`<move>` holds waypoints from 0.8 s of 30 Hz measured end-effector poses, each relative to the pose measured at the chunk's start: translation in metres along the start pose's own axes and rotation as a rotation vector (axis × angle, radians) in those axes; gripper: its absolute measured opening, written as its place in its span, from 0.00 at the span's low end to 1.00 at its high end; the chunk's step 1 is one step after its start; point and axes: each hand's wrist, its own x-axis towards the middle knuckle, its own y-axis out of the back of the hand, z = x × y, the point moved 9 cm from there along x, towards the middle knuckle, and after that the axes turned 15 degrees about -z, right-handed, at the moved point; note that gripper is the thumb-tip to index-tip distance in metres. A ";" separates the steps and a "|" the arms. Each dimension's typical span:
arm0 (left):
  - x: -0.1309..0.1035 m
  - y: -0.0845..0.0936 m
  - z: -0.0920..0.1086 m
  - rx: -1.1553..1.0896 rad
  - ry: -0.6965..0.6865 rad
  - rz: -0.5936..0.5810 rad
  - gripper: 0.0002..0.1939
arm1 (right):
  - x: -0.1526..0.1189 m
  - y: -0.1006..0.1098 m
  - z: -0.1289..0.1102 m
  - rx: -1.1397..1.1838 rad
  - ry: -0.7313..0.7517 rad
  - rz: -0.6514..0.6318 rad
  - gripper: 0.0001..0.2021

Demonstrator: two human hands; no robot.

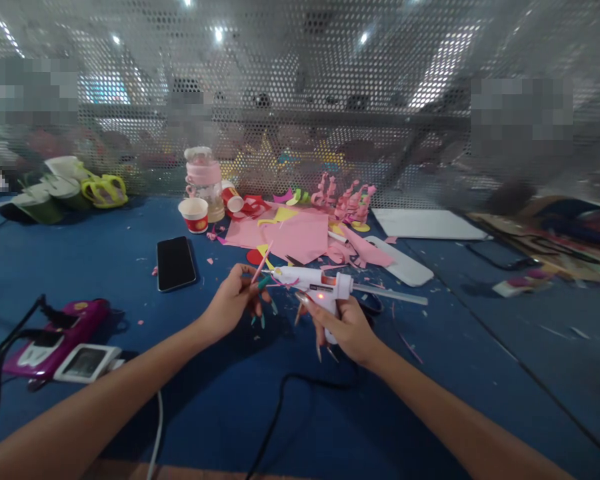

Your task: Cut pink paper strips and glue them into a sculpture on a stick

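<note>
My right hand (pixel 347 327) is wrapped round the handle of a white glue gun (pixel 300 276), whose small light glows orange-red. A clear glue stick (pixel 393 294) sticks out of the gun's back end. The nozzle points left, at a thin pink paper strip (pixel 263 262) pinched upright between the fingers of my left hand (pixel 237 300). Whether the nozzle touches the strip I cannot tell. Behind the gun lie pink paper sheets (pixel 295 233) with yellow and red scraps. Curled pink paper pieces (pixel 350 200) stand at the back.
A black phone (pixel 175 263), a paper cup (pixel 195 217) and a pink-topped bottle (pixel 203 180) stand to the left. Nearer is a purple power strip (pixel 75 327) with a white charger (pixel 87 363). A black cable (pixel 280 400) runs below the gun. Perforated metal (pixel 290 87) borders the blue table.
</note>
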 end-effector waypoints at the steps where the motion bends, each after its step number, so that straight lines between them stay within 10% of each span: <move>1: 0.000 0.001 0.001 0.033 -0.002 0.009 0.06 | 0.000 0.000 0.000 0.002 0.000 0.001 0.17; 9: -0.002 0.020 0.001 0.239 0.066 0.135 0.03 | -0.004 0.012 -0.006 0.098 0.124 0.078 0.17; 24: -0.001 0.003 -0.013 -0.321 0.200 0.035 0.05 | -0.003 0.013 -0.011 0.112 0.134 0.078 0.17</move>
